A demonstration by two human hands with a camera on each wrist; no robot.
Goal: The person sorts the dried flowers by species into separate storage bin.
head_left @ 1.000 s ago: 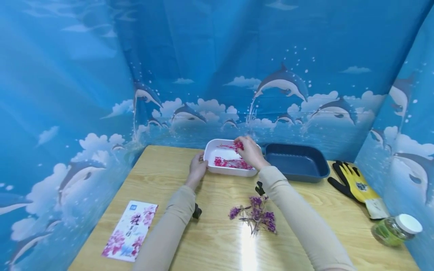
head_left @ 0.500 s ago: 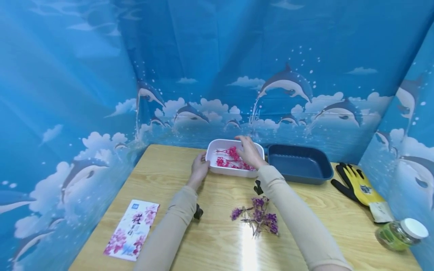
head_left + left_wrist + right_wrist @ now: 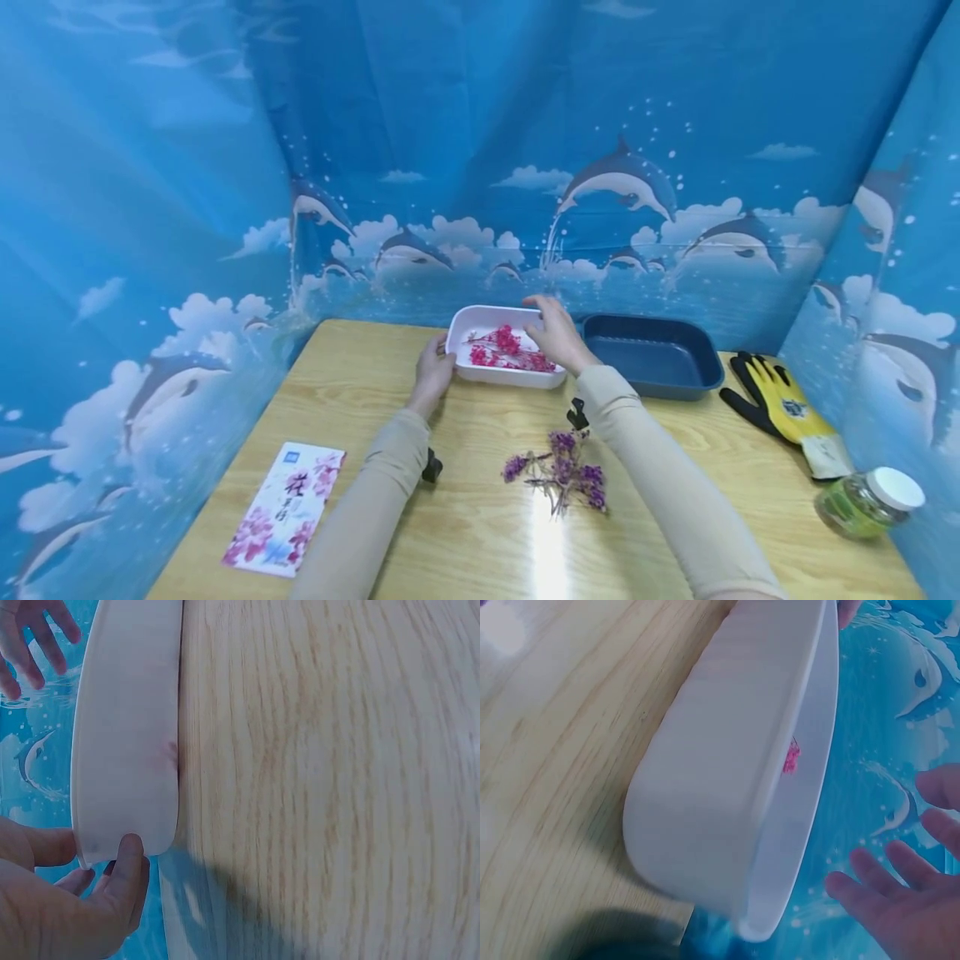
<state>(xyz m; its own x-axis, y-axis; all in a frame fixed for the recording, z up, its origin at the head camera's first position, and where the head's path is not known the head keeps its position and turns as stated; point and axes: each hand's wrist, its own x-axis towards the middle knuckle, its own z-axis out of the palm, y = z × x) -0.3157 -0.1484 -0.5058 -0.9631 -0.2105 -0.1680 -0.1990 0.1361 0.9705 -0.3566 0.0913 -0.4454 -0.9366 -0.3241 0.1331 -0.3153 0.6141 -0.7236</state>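
Note:
A white rectangular tray (image 3: 506,377) stands at the far side of the table, with sprigs of pink dried flowers (image 3: 504,340) lying in it. My left hand (image 3: 432,371) grips the tray's left end; in the left wrist view its fingers and thumb (image 3: 127,859) are around the rim and wall. Over the tray's right end hovers my right hand (image 3: 558,337), holding nothing. The right wrist view shows that hand's fingers (image 3: 866,870) spread and apart from the tray. Purple dried flowers (image 3: 562,471) lie on the table nearer me, between my forearms.
Right of the white tray is a dark blue tray (image 3: 652,358). Further right lie a yellow and black glove (image 3: 783,404) and a glass jar with a white lid (image 3: 870,502). A flower-printed packet (image 3: 285,508) lies at the left. A blue dolphin curtain (image 3: 465,150) hangs behind the table (image 3: 480,517).
My right hand has let go of a pink flower sprig, which now lies in the white tray with the others. Its fingers have opened. The left hand keeps its hold on the tray.

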